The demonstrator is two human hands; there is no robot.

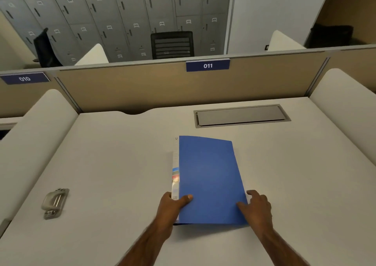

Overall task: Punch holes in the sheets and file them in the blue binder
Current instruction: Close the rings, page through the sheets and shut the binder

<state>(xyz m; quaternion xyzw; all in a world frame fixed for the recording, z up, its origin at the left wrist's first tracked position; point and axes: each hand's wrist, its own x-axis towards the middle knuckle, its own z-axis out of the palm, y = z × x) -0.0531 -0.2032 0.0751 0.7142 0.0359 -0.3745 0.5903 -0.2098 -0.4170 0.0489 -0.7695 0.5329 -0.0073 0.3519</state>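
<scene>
At desk centre the closed blue binder (209,180) lay with its long axis running 12 to 6, left hand (173,204) gripping the spine corner at 7, right hand (258,206) open-fingered on the cover's edge at 5, both equally near.

head cam | forward-down | close over desk (114,164)
</scene>
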